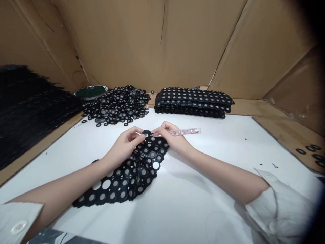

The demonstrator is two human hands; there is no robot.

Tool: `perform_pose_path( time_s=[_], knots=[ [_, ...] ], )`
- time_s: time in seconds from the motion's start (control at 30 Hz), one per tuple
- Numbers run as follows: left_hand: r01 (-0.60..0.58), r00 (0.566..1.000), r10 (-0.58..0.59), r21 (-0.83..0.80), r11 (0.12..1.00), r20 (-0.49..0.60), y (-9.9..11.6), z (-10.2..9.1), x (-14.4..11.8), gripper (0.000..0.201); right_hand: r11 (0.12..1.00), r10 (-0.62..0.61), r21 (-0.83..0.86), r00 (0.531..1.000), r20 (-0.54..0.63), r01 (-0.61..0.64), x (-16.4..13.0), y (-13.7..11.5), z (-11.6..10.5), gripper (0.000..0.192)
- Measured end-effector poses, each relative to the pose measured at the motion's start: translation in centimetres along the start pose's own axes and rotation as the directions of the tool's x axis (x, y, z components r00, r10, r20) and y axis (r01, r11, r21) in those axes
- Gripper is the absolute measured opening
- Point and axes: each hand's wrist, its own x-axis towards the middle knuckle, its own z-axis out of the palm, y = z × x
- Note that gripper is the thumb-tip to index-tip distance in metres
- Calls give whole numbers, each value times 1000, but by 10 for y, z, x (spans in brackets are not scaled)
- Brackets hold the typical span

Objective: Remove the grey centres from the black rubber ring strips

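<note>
Black perforated sheet (127, 176) under left hand (124, 145) pinching ring (146, 133); right hand (172, 137) grips right-pointing pink tool (185, 131).

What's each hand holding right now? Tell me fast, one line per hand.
Left hand: fingers pinched shut on a small black ring at the edge of the black perforated sheet.
Right hand: fingers closed on a pink pen-like tool.

Small piecework workshop: cardboard walls (157, 40) enclosed white bench (203, 189); loose black rings (116, 106) heaped beside stacked punched sheets (193, 101).
</note>
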Motion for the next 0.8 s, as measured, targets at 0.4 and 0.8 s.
perform_pose_path(
  time_s=[0.4,0.8],
  knots=[
    [69,997,-71,-63,996,-31,-7,0,1,23,992,-66,-105,996,53,71,-5,6,1,20],
    [75,997,-67,-177,981,49,-8,4,-4,22,920,-57,-385,996,67,78,-14,7,6,21]
  ],
)
